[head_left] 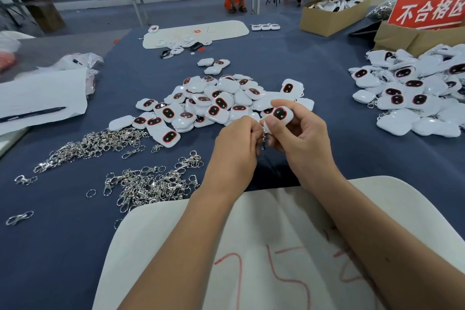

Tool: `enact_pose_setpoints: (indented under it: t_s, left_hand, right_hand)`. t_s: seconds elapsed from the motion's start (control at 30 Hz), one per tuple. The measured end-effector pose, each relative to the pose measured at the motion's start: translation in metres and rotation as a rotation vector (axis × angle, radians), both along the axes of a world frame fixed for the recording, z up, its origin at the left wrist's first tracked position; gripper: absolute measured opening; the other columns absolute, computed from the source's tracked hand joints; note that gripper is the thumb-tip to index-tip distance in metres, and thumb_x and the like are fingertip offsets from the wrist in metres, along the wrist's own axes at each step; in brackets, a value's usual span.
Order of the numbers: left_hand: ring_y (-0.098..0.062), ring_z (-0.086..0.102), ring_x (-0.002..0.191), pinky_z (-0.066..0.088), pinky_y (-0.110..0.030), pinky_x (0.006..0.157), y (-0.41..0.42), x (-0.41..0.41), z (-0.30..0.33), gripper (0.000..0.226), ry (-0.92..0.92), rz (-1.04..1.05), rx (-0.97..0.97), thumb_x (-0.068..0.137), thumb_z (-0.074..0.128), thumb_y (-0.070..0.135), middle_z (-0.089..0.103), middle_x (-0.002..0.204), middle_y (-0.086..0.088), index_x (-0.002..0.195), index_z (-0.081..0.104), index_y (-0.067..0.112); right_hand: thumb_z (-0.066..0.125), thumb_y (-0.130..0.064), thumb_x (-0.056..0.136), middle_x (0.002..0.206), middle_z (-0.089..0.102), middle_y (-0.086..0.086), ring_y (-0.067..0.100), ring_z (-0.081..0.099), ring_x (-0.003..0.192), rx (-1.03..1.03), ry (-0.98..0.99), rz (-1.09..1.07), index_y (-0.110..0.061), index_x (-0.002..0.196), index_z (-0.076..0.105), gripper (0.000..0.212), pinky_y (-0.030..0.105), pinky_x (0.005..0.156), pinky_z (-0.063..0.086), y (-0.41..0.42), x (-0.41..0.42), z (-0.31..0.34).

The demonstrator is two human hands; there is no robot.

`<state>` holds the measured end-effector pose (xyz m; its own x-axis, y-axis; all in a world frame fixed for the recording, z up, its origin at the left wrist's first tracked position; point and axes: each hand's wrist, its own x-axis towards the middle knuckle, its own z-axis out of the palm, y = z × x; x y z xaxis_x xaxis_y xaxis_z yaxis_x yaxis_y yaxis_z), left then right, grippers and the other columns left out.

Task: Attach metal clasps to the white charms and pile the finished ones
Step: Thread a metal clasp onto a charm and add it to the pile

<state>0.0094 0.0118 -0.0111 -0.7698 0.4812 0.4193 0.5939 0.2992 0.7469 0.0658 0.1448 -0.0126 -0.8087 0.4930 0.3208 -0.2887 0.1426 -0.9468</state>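
My right hand (294, 131) grips a white charm (281, 114) with a dark red-rimmed oval on its face, held above the blue table. My left hand (237, 143) pinches a small metal clasp (263, 139) that hangs between both hands, right at the charm's lower edge. A heap of loose white charms (214, 103) lies just beyond my hands. Silver clasps (148, 184) lie scattered at the front left. A second pile of white charms (415, 93), some with clasps showing, sits at the right.
A white mat (276, 246) with red marks lies under my forearms. Paper and a black pen (32, 114) sit at the left. Cardboard boxes (332, 15) and a red sign (430, 9) stand at the back right. Another white mat (196, 33) lies farther back.
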Motion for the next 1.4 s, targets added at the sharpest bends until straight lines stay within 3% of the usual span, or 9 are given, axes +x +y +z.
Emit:
enact_pose_setpoints:
  t_s: [0.17, 0.3, 0.37, 0.57, 0.9, 1.03, 1.13, 1.23, 1.4]
  left_hand:
    - [-0.022, 0.058, 0.068, 0.049, -0.049, 0.066, -0.003, -0.003, 0.002, 0.024, 0.046, 0.03, -0.085, 0.101, 0.047, 0.014, 0.063, 0.069, 0.002, 0.08, 0.057, 0.015]
    - [-0.024, 0.06, 0.071, 0.051, -0.05, 0.07, -0.003, -0.001, 0.004, 0.022, 0.045, 0.052, -0.134, 0.099, 0.045, 0.012, 0.064, 0.072, 0.0, 0.083, 0.06, 0.014]
    - [-0.025, 0.061, 0.072, 0.052, -0.051, 0.07, -0.003, -0.001, 0.005, 0.021, 0.006, 0.075, -0.148, 0.089, 0.04, 0.015, 0.064, 0.072, 0.0, 0.084, 0.061, 0.014]
    - [-0.026, 0.059, 0.077, 0.049, -0.049, 0.072, 0.0, 0.0, 0.004, 0.014, 0.042, 0.058, 0.049, 0.094, 0.054, 0.003, 0.064, 0.08, -0.004, 0.083, 0.061, 0.007]
    - [-0.023, 0.058, 0.074, 0.047, -0.043, 0.07, 0.001, -0.002, 0.003, 0.016, 0.071, 0.09, 0.068, 0.099, 0.055, 0.004, 0.064, 0.077, -0.002, 0.084, 0.06, 0.008]
    - [-0.016, 0.058, 0.075, 0.046, -0.027, 0.07, 0.0, -0.002, 0.005, 0.014, 0.054, 0.104, 0.088, 0.098, 0.056, 0.002, 0.065, 0.08, 0.0, 0.087, 0.062, 0.006]
    - [-0.009, 0.055, 0.078, 0.041, -0.014, 0.072, 0.002, -0.001, 0.004, 0.013, 0.021, 0.108, 0.068, 0.099, 0.057, 0.004, 0.066, 0.084, 0.003, 0.089, 0.064, 0.008]
    - [-0.014, 0.056, 0.088, 0.042, -0.018, 0.079, 0.002, -0.002, 0.004, 0.01, 0.023, 0.099, 0.069, 0.099, 0.056, 0.003, 0.066, 0.094, -0.001, 0.093, 0.064, 0.006]
    - [-0.025, 0.057, 0.099, 0.045, -0.036, 0.089, 0.001, -0.004, 0.004, 0.01, 0.084, 0.053, 0.061, 0.096, 0.055, -0.005, 0.064, 0.1, -0.01, 0.091, 0.063, 0.0]
  right_hand:
    - [0.081, -0.013, 0.09, 0.079, 0.074, 0.0, 0.015, 0.068, 0.068, -0.045, -0.002, 0.069, -0.011, 0.113, 0.07, 0.025, 0.025, 0.065, 0.057, 0.003, 0.0, -0.001]
    - [0.088, -0.012, 0.082, 0.087, 0.072, 0.017, 0.039, 0.069, 0.076, 0.126, 0.038, 0.086, -0.015, 0.109, 0.07, 0.033, 0.05, 0.075, 0.063, 0.003, 0.001, -0.001]
    - [0.089, -0.008, 0.08, 0.088, 0.068, 0.02, 0.041, 0.068, 0.077, 0.171, 0.06, 0.115, -0.012, 0.108, 0.068, 0.035, 0.053, 0.077, 0.063, 0.001, 0.001, -0.002]
    - [0.08, 0.002, 0.085, 0.089, 0.073, 0.026, 0.02, 0.069, 0.062, -0.056, 0.086, 0.14, 0.002, 0.111, 0.062, 0.032, 0.027, 0.061, 0.057, 0.004, 0.001, 0.002]
    - [0.078, -0.002, 0.09, 0.084, 0.075, 0.005, 0.017, 0.071, 0.07, -0.134, 0.057, 0.165, -0.005, 0.123, 0.065, 0.035, 0.024, 0.068, 0.056, 0.007, 0.0, 0.0]
    - [0.076, -0.002, 0.088, 0.088, 0.073, 0.007, 0.016, 0.067, 0.074, -0.128, 0.001, 0.121, -0.015, 0.116, 0.069, 0.032, 0.024, 0.068, 0.055, 0.007, 0.001, 0.0]
    - [0.061, 0.003, 0.088, 0.086, 0.072, 0.007, 0.016, 0.053, 0.063, -0.158, -0.036, 0.021, -0.021, 0.099, 0.068, 0.027, 0.025, 0.057, 0.046, 0.007, 0.0, 0.002]
    - [0.06, 0.002, 0.092, 0.075, 0.068, -0.006, 0.013, 0.05, 0.059, 0.04, -0.07, -0.083, -0.019, 0.09, 0.073, 0.025, 0.024, 0.058, 0.042, 0.007, 0.0, 0.001]
    - [0.074, -0.008, 0.094, 0.084, 0.075, -0.011, 0.007, 0.067, 0.079, 0.369, -0.061, -0.067, -0.017, 0.092, 0.079, 0.01, 0.014, 0.075, 0.046, -0.005, 0.002, 0.002]
